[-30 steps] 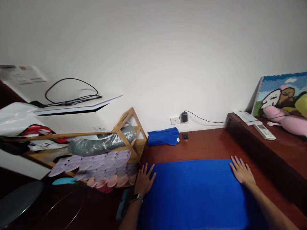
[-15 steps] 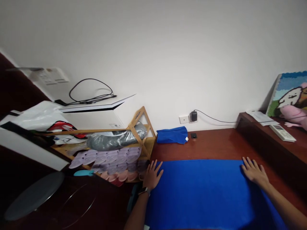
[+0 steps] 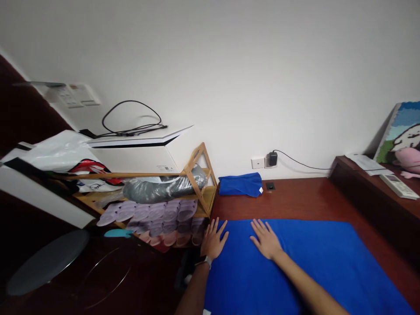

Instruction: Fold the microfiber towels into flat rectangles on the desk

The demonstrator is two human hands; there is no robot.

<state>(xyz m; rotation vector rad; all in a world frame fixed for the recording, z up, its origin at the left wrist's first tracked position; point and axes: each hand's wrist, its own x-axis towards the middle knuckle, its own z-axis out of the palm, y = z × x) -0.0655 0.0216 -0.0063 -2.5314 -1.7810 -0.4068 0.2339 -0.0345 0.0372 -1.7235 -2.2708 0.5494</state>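
Observation:
A large blue cloth [image 3: 315, 258] lies spread flat on the reddish-brown wooden desk [image 3: 302, 199]. My left hand [image 3: 214, 240] rests at the cloth's far left corner, fingers stretched out and spread, with a watch on the wrist. To the right of it, my right hand [image 3: 266, 239] lies flat on the cloth near its far edge, fingers apart. Neither hand grips anything. Behind them, a folded blue cloth [image 3: 241, 185] with a small white tag sits against the wall.
On the left stands a wooden rack [image 3: 206, 192] with slippers [image 3: 157, 211], a plastic-wrapped grey bundle and a white box [image 3: 138, 157] on top. A charger [image 3: 273, 158] is plugged into the wall. The raised ledge at right holds a remote control [image 3: 399, 187] and a pink plush toy [image 3: 408, 158].
My right hand has moved left across the cloth, from its far right corner to near my left hand. My left hand stays at the left corner. The view has shifted slightly.

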